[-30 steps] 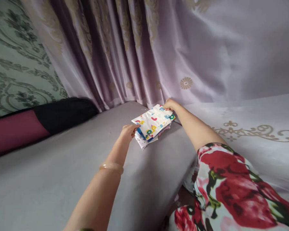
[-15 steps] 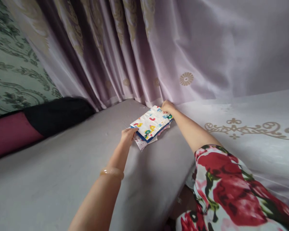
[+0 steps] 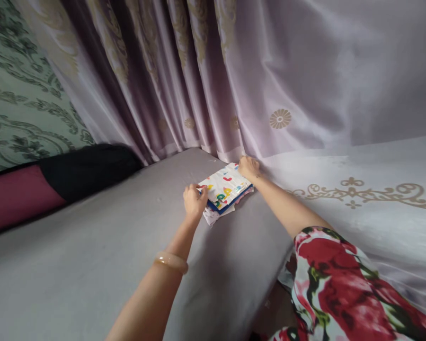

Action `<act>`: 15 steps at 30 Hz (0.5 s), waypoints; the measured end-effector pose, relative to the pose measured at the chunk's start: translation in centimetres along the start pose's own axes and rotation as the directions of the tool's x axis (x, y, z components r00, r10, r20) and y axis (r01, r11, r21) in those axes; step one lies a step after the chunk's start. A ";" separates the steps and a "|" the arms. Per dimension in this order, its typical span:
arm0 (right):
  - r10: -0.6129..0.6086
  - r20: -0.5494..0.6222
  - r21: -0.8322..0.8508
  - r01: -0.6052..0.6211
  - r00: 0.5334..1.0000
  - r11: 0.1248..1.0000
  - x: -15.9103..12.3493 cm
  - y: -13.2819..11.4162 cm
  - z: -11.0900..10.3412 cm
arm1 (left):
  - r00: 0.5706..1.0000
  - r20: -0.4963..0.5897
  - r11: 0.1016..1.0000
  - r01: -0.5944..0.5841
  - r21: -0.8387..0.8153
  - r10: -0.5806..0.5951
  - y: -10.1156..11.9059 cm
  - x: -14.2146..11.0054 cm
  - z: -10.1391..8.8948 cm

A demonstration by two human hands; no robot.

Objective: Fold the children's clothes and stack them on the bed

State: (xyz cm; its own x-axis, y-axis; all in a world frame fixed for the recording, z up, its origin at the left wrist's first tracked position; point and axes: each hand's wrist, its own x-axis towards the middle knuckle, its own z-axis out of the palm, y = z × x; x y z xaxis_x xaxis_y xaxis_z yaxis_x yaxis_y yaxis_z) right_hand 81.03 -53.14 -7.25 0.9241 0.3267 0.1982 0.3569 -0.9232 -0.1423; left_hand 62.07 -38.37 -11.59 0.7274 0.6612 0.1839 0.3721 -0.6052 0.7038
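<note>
A small stack of folded cloths point(image 3: 223, 183) lies at the far end of the grey surface. Its top piece is white with a colourful letter-like print. Below that show a blue edge and, lowest, a pale pink patterned cloth point(image 3: 213, 216). My left hand point(image 3: 195, 199) has its fingers curled on the stack's left corner, a bangle round its wrist. At the far right corner, my right hand point(image 3: 249, 167) is closed on the printed cloth, its fingertips partly hidden. Both hands touch the stack, which rests on the surface.
Purple-grey curtains point(image 3: 206, 94) hang right behind the stack. A black and maroon padded roll point(image 3: 92, 170) lies along the patterned wall at left. White fabric with gold scrollwork point(image 3: 351, 189) hangs at right. The grey padded surface point(image 3: 74, 265) drops off at its right edge.
My left hand has turned, its fingers now bent over the left corner of the stack. My right hand has shifted slightly on the right corner. The view has moved a little.
</note>
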 end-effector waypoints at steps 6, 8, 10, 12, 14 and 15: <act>-0.421 0.154 0.017 0.424 0.894 0.906 -1.0 -0.2 1.4 | 0.899 0.275 0.883 -0.406 0.234 0.341 1.8 -0.9 2.0; -0.407 0.215 0.023 0.412 0.888 0.911 -1.2 0.1 2.2 | 0.884 0.362 0.876 -0.402 0.267 0.295 1.7 -1.1 2.6; -0.387 0.218 0.027 0.391 0.896 0.920 -1.4 0.5 3.0 | 0.879 0.403 0.879 -0.384 0.282 0.254 1.5 -1.3 3.0; -0.389 0.195 0.030 0.391 0.901 0.920 -1.5 0.8 3.6 | 0.881 0.405 0.880 -0.377 0.290 0.244 1.2 -1.4 3.1; -0.391 0.172 0.034 0.391 0.904 0.920 -1.5 0.9 4.0 | 0.887 0.386 0.876 -0.380 0.297 0.253 1.1 -1.6 3.2; -0.392 0.167 0.036 0.391 0.905 0.920 -1.5 0.9 4.1 | 0.891 0.376 0.875 -0.378 0.301 0.256 1.0 -1.6 3.3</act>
State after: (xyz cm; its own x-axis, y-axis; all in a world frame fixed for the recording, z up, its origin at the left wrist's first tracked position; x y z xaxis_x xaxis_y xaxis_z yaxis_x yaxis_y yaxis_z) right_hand 80.56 -53.62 -11.63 0.7192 0.6909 0.0730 0.6947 -0.7139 -0.0882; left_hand 63.13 -41.53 -13.41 0.9597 0.2675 0.0862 0.2240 -0.9134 0.3398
